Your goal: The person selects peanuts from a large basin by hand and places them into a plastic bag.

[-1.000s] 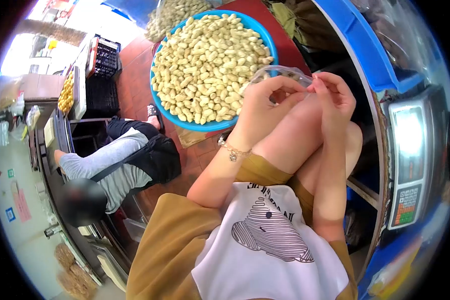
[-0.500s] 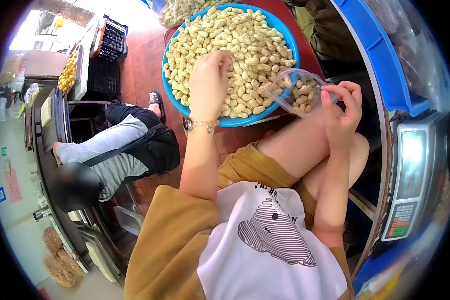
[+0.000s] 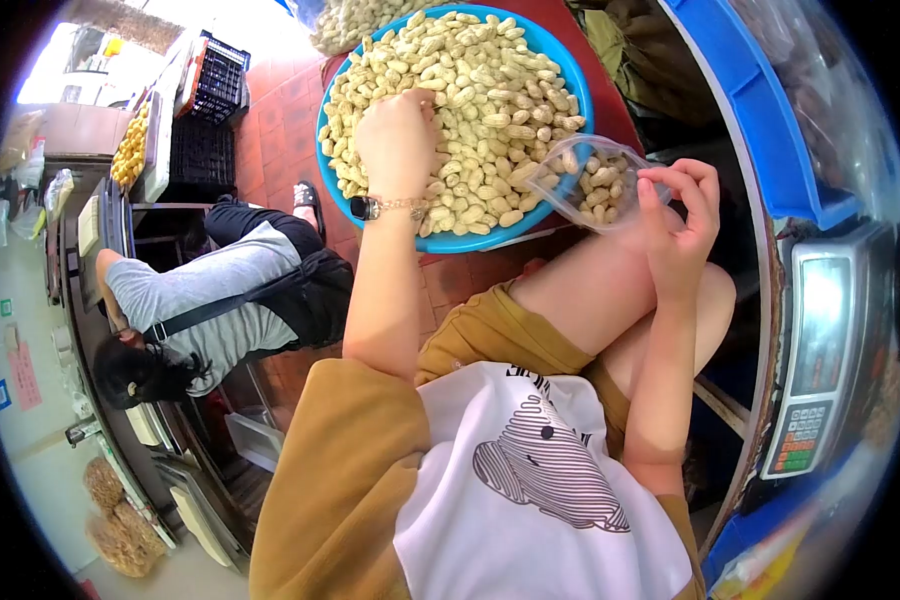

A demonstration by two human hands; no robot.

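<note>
A blue basin [image 3: 582, 85] is heaped with unshelled peanuts [image 3: 485, 120]. My left hand [image 3: 398, 140], with a watch and a bracelet at its wrist, is down on the heap, its fingers curled; what lies within them is hidden. Thumb and forefinger of my right hand [image 3: 678, 215] pinch the edge of a clear plastic bag [image 3: 625, 195]. The bag hangs open between the basin's right rim and my knee, with several peanuts inside.
On the left a person [image 3: 240, 300] in grey bends over a counter, near black crates [image 3: 202, 150] and a tray of yellow items [image 3: 132, 150]. A scale [image 3: 820, 340] and a blue tray [image 3: 760, 110] stand at the right. Another bag of peanuts [image 3: 355, 25] lies behind the basin.
My left hand has left the bag beside my right hand and moved left onto the peanuts. The bag now hangs open from my right hand. The person in grey has raised an arm towards the head.
</note>
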